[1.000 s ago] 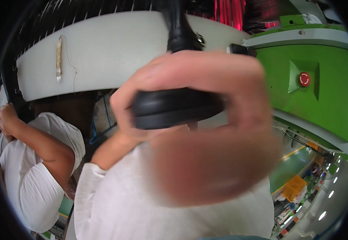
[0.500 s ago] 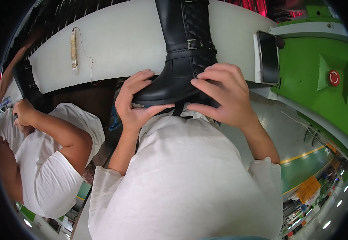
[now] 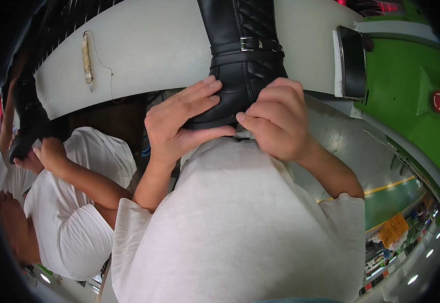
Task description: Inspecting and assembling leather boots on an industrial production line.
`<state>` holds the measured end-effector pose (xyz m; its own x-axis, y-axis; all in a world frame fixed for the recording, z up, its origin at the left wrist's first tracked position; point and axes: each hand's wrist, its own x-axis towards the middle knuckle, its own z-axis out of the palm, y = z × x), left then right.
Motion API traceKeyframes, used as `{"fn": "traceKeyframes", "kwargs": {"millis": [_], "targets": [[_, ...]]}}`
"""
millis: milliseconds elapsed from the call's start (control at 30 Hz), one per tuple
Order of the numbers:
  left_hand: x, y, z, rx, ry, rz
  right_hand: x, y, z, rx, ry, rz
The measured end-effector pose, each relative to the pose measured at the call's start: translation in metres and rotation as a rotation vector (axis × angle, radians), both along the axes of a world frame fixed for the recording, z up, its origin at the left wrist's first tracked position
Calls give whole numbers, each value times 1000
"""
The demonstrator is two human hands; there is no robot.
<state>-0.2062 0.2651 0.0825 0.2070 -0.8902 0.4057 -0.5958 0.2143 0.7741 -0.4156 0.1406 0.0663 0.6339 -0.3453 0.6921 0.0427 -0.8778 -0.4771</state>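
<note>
The half-curled left hand (image 3: 172,123) is clasping the toe of the already buckled riding boot (image 3: 237,73), while the folded right hand (image 3: 283,121) is touching its side, grip unclear.

Tool (image 3: 87,63) on tbl (image 3: 151,50) L of boot (image 3: 230,73), prob. phone (image 3: 354,63) R.

The shirt (image 3: 240,217) was white and loose, with soft wrinkles down the front. Its short sleeves (image 3: 131,227) were white too, wide, and hemmed at the ends. Below them, the arms (image 3: 331,171), the left hand (image 3: 173,121) and the right hand (image 3: 281,123) were bare.
</note>
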Motion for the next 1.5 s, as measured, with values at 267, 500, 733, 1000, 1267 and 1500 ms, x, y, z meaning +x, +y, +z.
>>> {"fn": "traceKeyframes", "kwargs": {"millis": [267,500,733,1000,1267,1500], "targets": [[-4,-6,7,39,-71,50,3,-22,21,175,176,73],[-9,-7,13,44,-26,65,5,-35,32,397,222,-49],[-19,-24,26,62,-165,88,-27,-58,15,265,203,52],[-27,-29,19,38,-121,186,-22,-62,1,206,89,47],[-21,-24,9,18,-28,215,-21,-64,4,367,91,82],[0,-7,-26,-149,203,254,10,-54,6,1713,-61,17]]}}
